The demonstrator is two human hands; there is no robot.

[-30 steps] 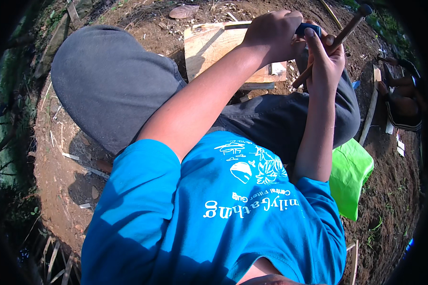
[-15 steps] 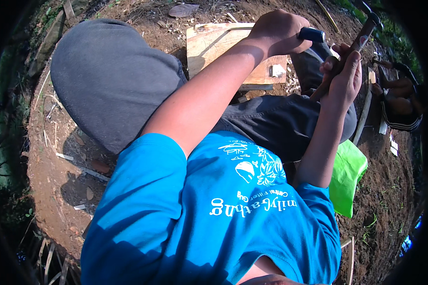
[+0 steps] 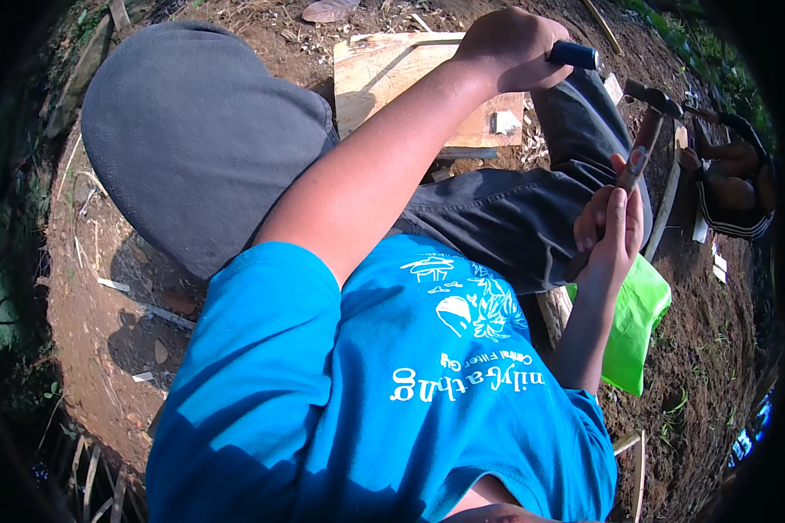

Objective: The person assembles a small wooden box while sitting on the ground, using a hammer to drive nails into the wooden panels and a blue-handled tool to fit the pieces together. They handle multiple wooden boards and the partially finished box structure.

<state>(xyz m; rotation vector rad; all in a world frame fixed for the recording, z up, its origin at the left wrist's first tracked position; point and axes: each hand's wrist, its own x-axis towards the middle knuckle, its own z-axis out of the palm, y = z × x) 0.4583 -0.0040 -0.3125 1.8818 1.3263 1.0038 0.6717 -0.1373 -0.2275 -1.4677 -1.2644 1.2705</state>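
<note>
My left hand (image 3: 516, 54) is closed around the dark blue handle of a chisel (image 3: 576, 56), whose butt end points right. A thin shaft runs left from the fist above a pale wooden board (image 3: 362, 74); where its tip ends I cannot make out. A small whitish block (image 3: 503, 122) lies on the board's near right corner. Lower down on the right, my right hand (image 3: 609, 225) grips a hammer (image 3: 654, 98) by its brown handle. The hammer's dark metal head points away from me, apart from the chisel's butt.
My bent legs in dark trousers (image 3: 201, 131) flank the board. A bright green bag or cloth (image 3: 637, 327) lies beside my right forearm. What looks like another person (image 3: 737, 179) is partly visible at the far right, near wood strips (image 3: 667, 205). Wood chips (image 3: 532, 144) litter the soil.
My right hand and the hammer have come down and nearer to me, the hammer head farther from the chisel. My left hand stays closed on the chisel, nearly in place.
</note>
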